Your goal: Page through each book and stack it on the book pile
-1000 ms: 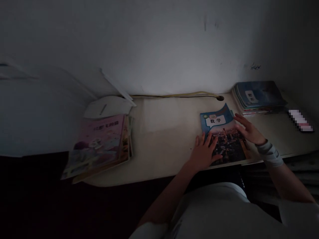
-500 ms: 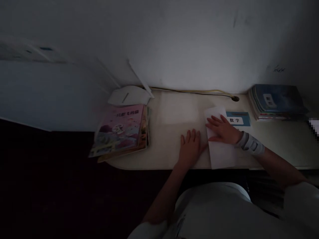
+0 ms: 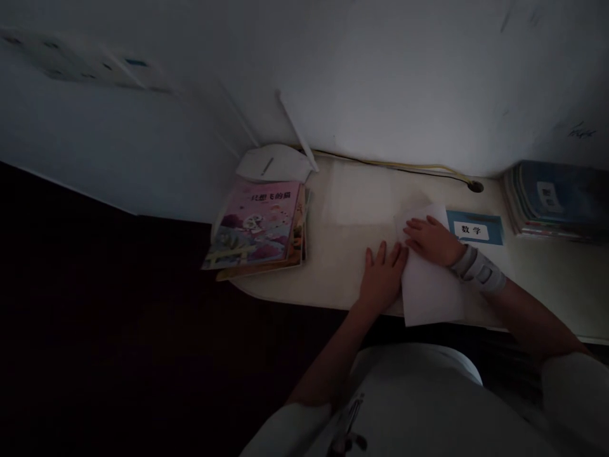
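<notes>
The right hand [image 3: 432, 241] lay palm down with fingers extended and close together, pointing leftward across a white leaf [image 3: 431, 295] of the mathematics book. A grey wristband [image 3: 478, 270] circled its wrist, and the forearm slanted in from the lower right. The left hand [image 3: 382, 279] was flattened, fingers fanned toward the wall, on the worktop [image 3: 333, 254] at the leaf's left edge; its forearm rose from the lower left. The mathematics book [image 3: 495, 231] sat near the front edge, its blue title band just right of the leaf. Farther left, a pink book [image 3: 261, 222] topped a pile before a white device with antennas [image 3: 273, 164]; at far right stood a stack of books [image 3: 571, 197]. A yellow cable [image 3: 428, 167] ran along the wall.
</notes>
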A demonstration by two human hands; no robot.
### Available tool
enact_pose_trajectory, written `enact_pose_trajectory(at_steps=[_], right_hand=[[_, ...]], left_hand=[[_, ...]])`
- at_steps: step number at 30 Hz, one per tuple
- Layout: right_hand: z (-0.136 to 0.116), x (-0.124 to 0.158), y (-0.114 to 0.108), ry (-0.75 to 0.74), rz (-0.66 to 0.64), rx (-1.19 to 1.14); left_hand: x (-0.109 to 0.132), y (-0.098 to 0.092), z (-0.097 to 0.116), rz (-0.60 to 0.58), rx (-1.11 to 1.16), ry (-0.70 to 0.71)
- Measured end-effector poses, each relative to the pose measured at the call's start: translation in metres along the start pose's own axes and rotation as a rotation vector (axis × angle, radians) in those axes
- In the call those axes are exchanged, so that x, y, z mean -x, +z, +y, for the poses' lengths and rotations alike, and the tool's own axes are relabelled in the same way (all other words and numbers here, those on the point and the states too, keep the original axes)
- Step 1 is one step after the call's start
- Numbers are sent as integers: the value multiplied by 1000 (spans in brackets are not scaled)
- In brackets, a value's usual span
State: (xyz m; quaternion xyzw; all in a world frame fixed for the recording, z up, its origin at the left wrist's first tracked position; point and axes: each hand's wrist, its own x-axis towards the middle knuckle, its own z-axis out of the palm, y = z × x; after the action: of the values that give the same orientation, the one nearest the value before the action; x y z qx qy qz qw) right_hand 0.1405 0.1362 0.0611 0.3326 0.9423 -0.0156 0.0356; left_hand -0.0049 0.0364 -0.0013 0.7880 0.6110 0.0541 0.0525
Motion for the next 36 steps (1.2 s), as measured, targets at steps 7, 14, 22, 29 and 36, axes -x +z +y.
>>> enact_pose_trajectory(at_steps=[7,14,22,29,36], right_hand=[[17,-22,-3,-39,-211,94],[27,-9,6,-99,-231,129],[28,-3,10,-118,-191,118],[19,-1,14,-104,-114,59],[11,-26,10,52,68,-84]], left_hand=[[0,-6,5,48,2,-71],[-6,3,-2,106,51,-274],[-9,-9,-8,111,52,-259],[-5,-1,-12,209,101,-184],[-1,-6,-2,192,81,96]])
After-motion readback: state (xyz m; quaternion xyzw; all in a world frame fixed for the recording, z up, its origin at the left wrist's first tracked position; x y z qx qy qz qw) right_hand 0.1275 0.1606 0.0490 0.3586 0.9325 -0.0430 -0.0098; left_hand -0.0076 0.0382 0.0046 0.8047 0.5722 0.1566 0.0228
